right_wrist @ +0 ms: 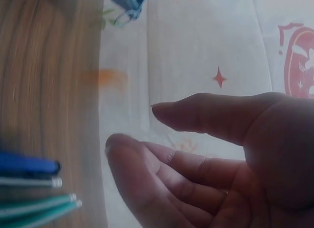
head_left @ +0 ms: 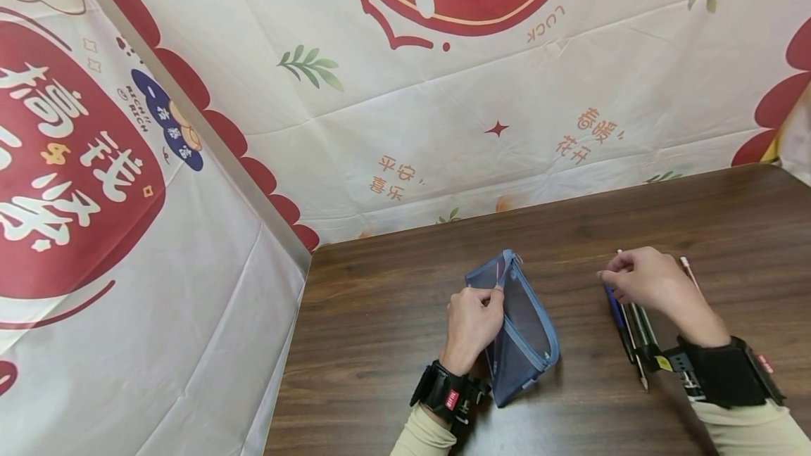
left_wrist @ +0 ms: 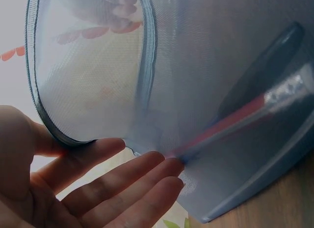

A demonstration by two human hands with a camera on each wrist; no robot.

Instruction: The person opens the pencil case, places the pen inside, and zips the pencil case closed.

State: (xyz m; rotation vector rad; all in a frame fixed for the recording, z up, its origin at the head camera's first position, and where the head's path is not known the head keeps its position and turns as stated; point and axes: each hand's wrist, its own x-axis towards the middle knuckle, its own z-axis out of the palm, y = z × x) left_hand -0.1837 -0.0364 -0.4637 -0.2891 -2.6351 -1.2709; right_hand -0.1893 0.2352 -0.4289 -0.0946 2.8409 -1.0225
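Observation:
A blue mesh zipper pouch (head_left: 528, 308) stands on the table, its zipper open. My left hand (head_left: 475, 322) pinches the pouch's edge between thumb and fingers. Through the mesh in the left wrist view show a red and clear pen (left_wrist: 230, 122) and a dark long item (left_wrist: 262, 66). My right hand (head_left: 646, 283) hangs over several pens, thumb and index finger apart, with nothing between them. Beneath it lie a blue pen (head_left: 614, 312) and green pens (head_left: 645, 326), side by side. The hand and wrist strap partly hide these pens.
A brown wooden table (head_left: 380, 343) carries everything. White printed cloth (head_left: 380, 118) hangs behind it, and another cloth panel (head_left: 209, 322) stands along the left side. Another white-tipped pen (head_left: 688, 271) shows beyond the right wrist.

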